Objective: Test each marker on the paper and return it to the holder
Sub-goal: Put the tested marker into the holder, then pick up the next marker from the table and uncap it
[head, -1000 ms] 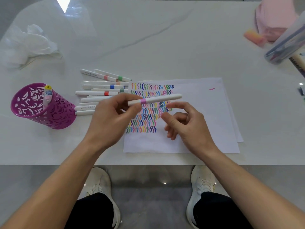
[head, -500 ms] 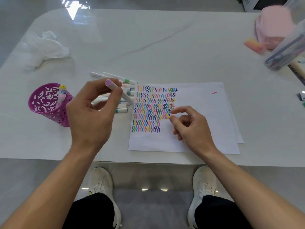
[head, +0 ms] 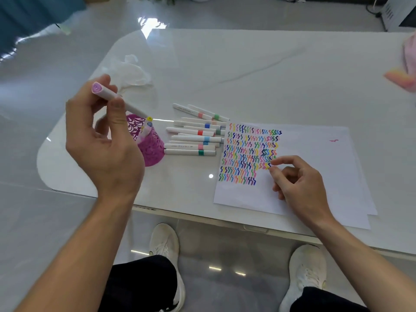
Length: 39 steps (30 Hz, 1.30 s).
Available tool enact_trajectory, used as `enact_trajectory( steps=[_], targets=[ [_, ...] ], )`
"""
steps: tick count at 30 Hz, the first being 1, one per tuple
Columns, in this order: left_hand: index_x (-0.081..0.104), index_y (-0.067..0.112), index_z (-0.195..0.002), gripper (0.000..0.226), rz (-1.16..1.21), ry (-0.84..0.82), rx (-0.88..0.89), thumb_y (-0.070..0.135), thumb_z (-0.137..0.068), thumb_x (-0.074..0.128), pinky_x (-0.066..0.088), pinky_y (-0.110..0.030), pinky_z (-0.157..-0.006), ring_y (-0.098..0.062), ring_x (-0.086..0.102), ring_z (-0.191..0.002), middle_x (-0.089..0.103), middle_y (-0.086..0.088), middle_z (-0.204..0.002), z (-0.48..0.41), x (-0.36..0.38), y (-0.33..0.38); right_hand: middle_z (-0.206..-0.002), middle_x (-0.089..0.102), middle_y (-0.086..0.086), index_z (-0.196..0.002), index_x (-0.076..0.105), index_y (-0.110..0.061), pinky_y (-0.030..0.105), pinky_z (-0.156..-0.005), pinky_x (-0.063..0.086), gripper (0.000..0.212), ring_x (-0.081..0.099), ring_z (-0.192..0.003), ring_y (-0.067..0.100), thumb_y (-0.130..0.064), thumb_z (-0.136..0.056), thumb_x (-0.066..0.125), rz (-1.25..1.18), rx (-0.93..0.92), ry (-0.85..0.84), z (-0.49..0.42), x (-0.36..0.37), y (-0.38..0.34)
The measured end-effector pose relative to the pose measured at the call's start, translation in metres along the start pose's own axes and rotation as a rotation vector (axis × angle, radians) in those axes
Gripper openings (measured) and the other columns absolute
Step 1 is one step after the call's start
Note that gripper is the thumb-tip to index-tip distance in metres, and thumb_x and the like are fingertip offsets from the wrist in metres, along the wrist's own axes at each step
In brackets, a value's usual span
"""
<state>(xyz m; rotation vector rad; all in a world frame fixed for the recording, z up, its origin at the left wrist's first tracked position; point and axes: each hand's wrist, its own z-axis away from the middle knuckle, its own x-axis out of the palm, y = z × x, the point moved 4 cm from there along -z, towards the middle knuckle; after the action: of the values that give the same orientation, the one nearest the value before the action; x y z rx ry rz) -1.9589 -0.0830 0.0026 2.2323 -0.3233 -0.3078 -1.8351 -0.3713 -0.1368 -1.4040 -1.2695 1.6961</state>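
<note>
My left hand (head: 105, 143) pinches a white marker with a lilac cap (head: 112, 95), held tilted above the purple cut-out holder (head: 153, 147). Its lower end points down at the holder's mouth. Three markers stand in the holder. Several white markers (head: 193, 138) with coloured bands lie side by side on the table right of the holder. The white paper (head: 304, 167) carries rows of coloured zigzag strokes (head: 247, 154). My right hand (head: 295, 183) rests on the paper at the strokes' right edge, fingers loosely curled and holding nothing.
A crumpled clear plastic bag (head: 130, 70) lies behind my left hand. A pink and orange item (head: 400, 79) and a pink cloth (head: 409, 52) sit at the far right edge. The table's rounded front-left corner (head: 49, 176) is close to the holder.
My left hand has carried the lilac marker from over the paper leftward to above the holder, turning it from level to tilted. My right hand stays on the paper. The view swung left.
</note>
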Motion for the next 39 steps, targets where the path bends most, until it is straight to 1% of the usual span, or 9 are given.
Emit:
enact_trajectory(
  steps=[6,10,17,23,28,33,34,36,39],
  targets=[
    [0.064,0.022,-0.115,0.021,-0.172,-0.075,-0.074,0.034,-0.105,0.049,0.051,-0.020,-0.085,-0.006,0.063,-0.106,0.066,0.002,-0.116,-0.003,-0.003,-0.011,-0.058,0.065,0.006,-0.098,0.068,-0.024,0.023,-0.051,0.048,0.011,0.059,-0.047,0.013,-0.013,-0.096,0.069,0.007,-0.005,-0.001,0.000,0.000,-0.001],
    [0.066,0.019,-0.115,0.030,-0.336,-0.224,-0.128,0.037,-0.106,0.044,0.052,-0.025,-0.089,-0.006,0.062,-0.104,0.066,0.002,-0.114,-0.001,0.001,-0.030,-0.058,0.066,0.005,-0.100,0.069,-0.020,0.020,-0.049,0.047,0.010,0.059,-0.047,0.011,-0.011,-0.096,0.068,0.001,-0.004,0.000,0.000,0.000,-0.002],
    [0.069,0.018,-0.113,0.019,-0.464,-0.384,-0.231,0.025,-0.102,0.055,0.049,-0.029,-0.085,-0.016,0.063,-0.098,0.067,0.000,-0.110,0.007,0.009,-0.047,-0.058,0.066,0.005,-0.101,0.068,-0.020,0.020,-0.048,0.048,0.010,0.059,-0.047,0.011,-0.010,-0.096,0.068,0.002,-0.001,-0.003,0.000,0.000,-0.002],
    [0.066,0.020,-0.117,0.024,-0.552,-0.443,-0.258,0.013,-0.097,0.055,0.045,-0.024,-0.085,-0.013,0.057,-0.096,0.061,0.001,-0.119,0.010,0.010,-0.044,-0.058,0.066,0.004,-0.101,0.068,-0.022,0.027,-0.052,0.050,0.011,0.061,-0.049,0.013,-0.011,-0.096,0.068,0.011,-0.009,-0.010,0.000,0.001,-0.001],
    [0.064,0.017,-0.121,0.033,-0.577,-0.442,-0.229,0.008,-0.089,0.064,0.041,-0.019,-0.083,-0.009,0.053,-0.095,0.060,-0.001,-0.122,0.013,0.012,-0.040,-0.058,0.066,0.004,-0.101,0.068,-0.023,0.024,-0.052,0.049,0.013,0.060,-0.049,0.012,-0.010,-0.096,0.068,0.011,-0.013,-0.011,0.000,0.001,-0.001],
    [0.061,0.013,-0.127,0.042,-0.566,-0.432,-0.109,0.003,-0.086,0.068,0.034,0.001,-0.080,-0.012,0.055,-0.105,0.058,-0.007,-0.122,0.015,0.017,-0.030,-0.059,0.067,0.004,-0.102,0.068,-0.023,0.024,-0.053,0.049,0.014,0.060,-0.049,0.012,-0.011,-0.096,0.068,0.016,-0.009,-0.008,0.000,0.001,-0.001],
    [0.061,0.012,-0.127,0.042,-0.553,-0.437,-0.080,0.004,-0.087,0.068,0.035,0.000,-0.084,-0.015,0.056,-0.109,0.059,-0.007,-0.123,0.018,0.020,-0.026,-0.059,0.067,0.004,-0.102,0.068,-0.023,0.025,-0.053,0.049,0.014,0.061,-0.049,0.012,-0.011,-0.096,0.068,0.019,-0.009,-0.007,0.000,0.001,-0.001],
    [0.061,0.013,-0.127,0.040,-0.534,-0.465,-0.002,0.006,-0.088,0.069,0.043,-0.013,-0.093,-0.020,0.057,-0.114,0.060,-0.007,-0.124,0.024,0.027,-0.019,-0.059,0.067,0.003,-0.102,0.069,-0.023,0.026,-0.054,0.050,0.013,0.061,-0.050,0.012,-0.011,-0.096,0.068,0.021,-0.008,-0.006,0.000,0.001,0.000],
    [0.063,0.015,-0.124,0.036,-0.508,-0.574,0.089,0.008,-0.089,0.069,0.045,-0.022,-0.091,-0.017,0.058,-0.108,0.064,-0.003,-0.117,0.037,0.040,-0.016,-0.059,0.067,0.002,-0.102,0.069,-0.022,0.027,-0.053,0.050,0.013,0.061,-0.050,0.012,-0.011,-0.096,0.068,0.016,-0.009,-0.010,0.000,0.002,0.000]
  ],
)
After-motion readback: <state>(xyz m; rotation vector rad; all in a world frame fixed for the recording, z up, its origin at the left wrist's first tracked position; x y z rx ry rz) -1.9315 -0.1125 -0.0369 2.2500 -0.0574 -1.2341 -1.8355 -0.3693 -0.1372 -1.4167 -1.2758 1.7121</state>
